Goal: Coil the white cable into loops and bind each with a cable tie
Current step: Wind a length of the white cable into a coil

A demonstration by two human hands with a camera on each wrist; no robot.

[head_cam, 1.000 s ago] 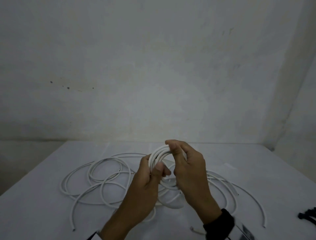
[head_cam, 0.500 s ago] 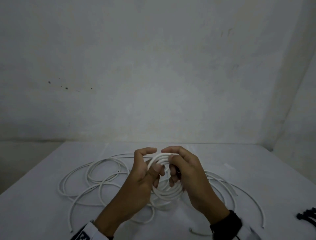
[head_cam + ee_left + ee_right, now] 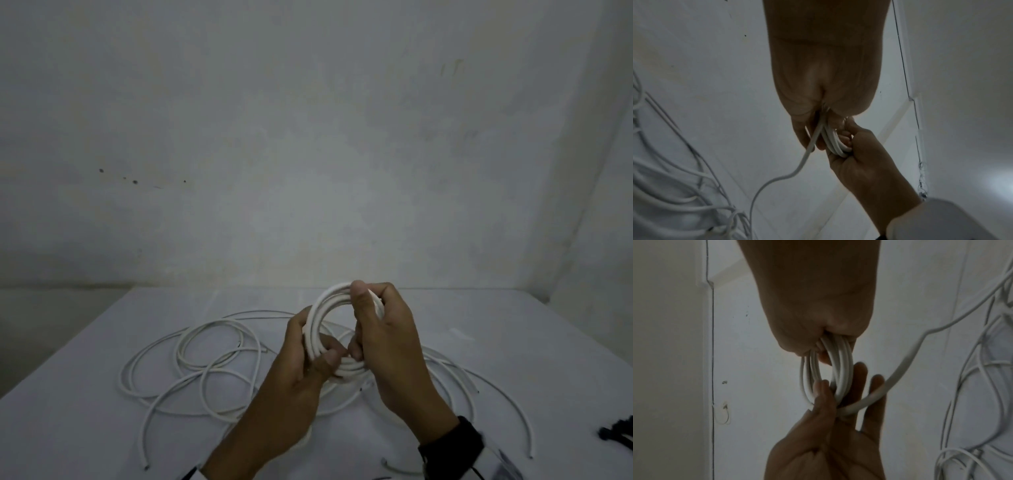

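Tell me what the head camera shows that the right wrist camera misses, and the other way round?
Only the head view shows the whole table, the loose white cable sprawled across it, some dark items at its right edge that are too dim to identify, and the coil as a round ring. Only the right wrist view shows the coil edge-on as separate strands, with one strand trailing off it. Both show the left hand and right hand holding the coil in a firm grip.
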